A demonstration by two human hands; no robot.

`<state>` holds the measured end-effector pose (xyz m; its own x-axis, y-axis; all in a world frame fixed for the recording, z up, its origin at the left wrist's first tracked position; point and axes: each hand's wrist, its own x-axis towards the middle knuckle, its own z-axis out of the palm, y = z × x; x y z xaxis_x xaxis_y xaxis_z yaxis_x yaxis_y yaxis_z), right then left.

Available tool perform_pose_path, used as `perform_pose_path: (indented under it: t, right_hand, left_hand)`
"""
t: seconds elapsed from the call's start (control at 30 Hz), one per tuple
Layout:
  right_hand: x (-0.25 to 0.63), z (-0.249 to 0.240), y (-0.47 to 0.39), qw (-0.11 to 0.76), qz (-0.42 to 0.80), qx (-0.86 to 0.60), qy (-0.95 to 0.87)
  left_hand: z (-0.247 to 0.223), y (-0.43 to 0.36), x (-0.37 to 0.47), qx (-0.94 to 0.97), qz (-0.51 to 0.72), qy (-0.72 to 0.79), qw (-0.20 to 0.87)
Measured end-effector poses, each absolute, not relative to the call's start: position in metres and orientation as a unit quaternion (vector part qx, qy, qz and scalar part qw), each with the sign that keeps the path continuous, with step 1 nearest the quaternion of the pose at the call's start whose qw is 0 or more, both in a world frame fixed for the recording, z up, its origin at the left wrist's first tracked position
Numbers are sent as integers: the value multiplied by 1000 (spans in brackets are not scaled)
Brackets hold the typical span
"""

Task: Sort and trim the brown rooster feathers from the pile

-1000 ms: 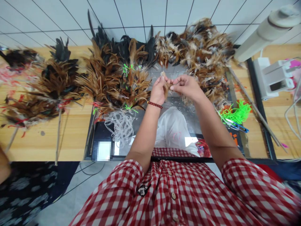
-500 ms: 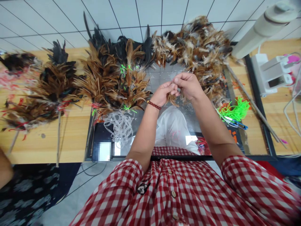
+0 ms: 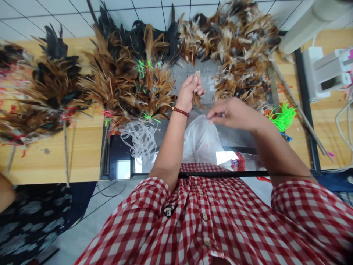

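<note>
My left hand [image 3: 190, 90], with a beaded bracelet at the wrist, is closed on a small bunch of brown feathers [image 3: 196, 100]. The pale quill ends stick up past the thumb, and the feather tips hang below the fingers. My right hand [image 3: 234, 113] is apart from it, lower and to the right, over the glass tabletop [image 3: 234, 138]. Its fingers are loosely bent and slightly apart, a little blurred, with nothing visible in them. Past it lies a pile of brown and white feathers [image 3: 239, 81]. Left of my left hand are brown feather bundles [image 3: 157, 90] tied with green string.
White plastic strips [image 3: 140, 140] and a dark phone [image 3: 117, 151] lie front left. At right are green strings [image 3: 284, 116], a thin stick [image 3: 300, 110], a power strip [image 3: 314, 73] and a tall pale bottle [image 3: 306, 27]. Feather dusters [image 3: 56, 81] lie left, near another person's arm [image 3: 5, 193].
My right hand has come away from my left and moved down to the right. My left hand keeps the feathers and has turned slightly upward. The whole view has shifted a little.
</note>
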<state>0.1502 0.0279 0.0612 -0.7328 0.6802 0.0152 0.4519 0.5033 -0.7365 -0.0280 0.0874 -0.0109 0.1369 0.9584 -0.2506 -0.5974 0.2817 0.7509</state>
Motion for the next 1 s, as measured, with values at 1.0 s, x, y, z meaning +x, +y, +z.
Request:
perform_pose_path:
  t: [1.0]
  right_hand:
    - [141, 11, 111, 408, 226, -464, -753]
  left_hand:
    - [5, 73, -29, 235, 481, 335, 775]
